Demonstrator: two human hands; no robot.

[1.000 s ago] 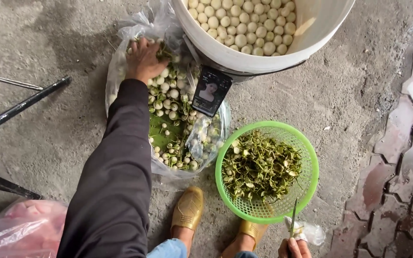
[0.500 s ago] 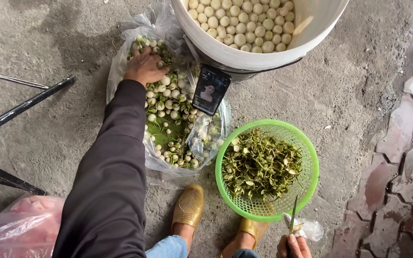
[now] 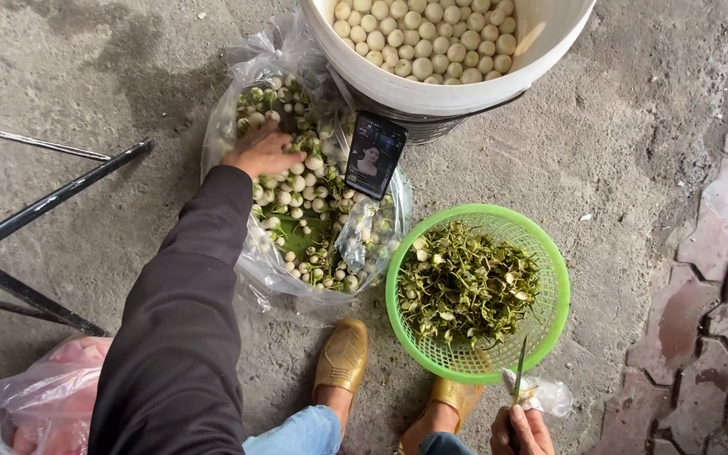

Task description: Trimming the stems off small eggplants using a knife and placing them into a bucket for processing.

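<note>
At the far left I see a pink plastic bag (image 3: 31, 396) on the concrete, near the dark metal legs (image 3: 40, 211) of some stand. My left hand (image 3: 261, 152) reaches forward into the clear plastic bag (image 3: 250, 261) of small round white fruits with green caps (image 3: 301, 190) — palm down, fingers curled loosely over the pile, resting on the fruits; I cannot tell whether any one is actually pinched. A phone (image 3: 374, 155) leans upright just right of that hand, against the white bucket (image 3: 431, 88) full of peeled pale fruits. Below it, the green basket (image 3: 549, 324) holds trimmed green caps. At the bottom edge my right hand (image 3: 522, 430) is closed around a small knife (image 3: 520, 371), blade pointing up over the basket's near rim, well apart from the bagged fruits. Gold shoes (image 3: 341, 358) sit between.
</note>
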